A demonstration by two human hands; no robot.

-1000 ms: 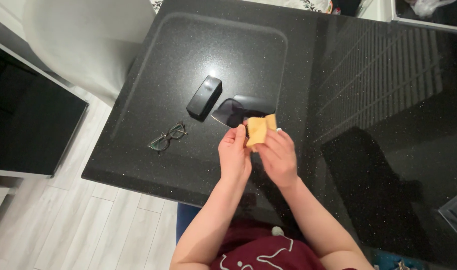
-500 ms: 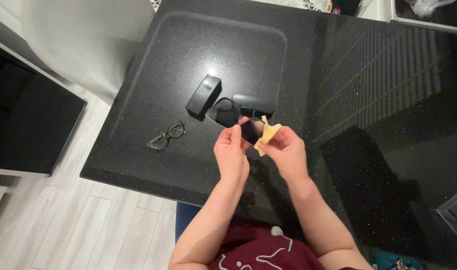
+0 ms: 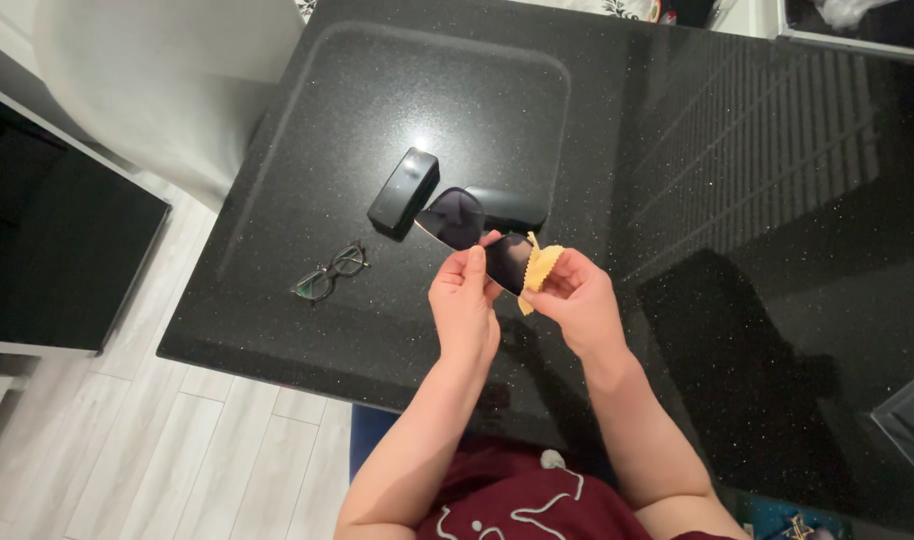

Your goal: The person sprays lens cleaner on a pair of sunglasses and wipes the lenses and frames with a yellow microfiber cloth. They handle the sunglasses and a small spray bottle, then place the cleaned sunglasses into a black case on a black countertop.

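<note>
While the sunglasses (image 3: 482, 237) hang in the air just above the black counter (image 3: 677, 150), the left hand (image 3: 464, 305) pinches them at the middle, thumb and fingers closed on the frame between the two dark lenses. Right hand (image 3: 575, 300) pinches a yellow cloth (image 3: 539, 268) against the nearer lens, fingers pressed together on it. Black case (image 3: 404, 189) lies on the counter just beyond the sunglasses, apart from them. Clear-lens glasses (image 3: 329, 272) sit folded open to the left, near the counter edge. Dark red shirt (image 3: 507, 500) at bottom.
</note>
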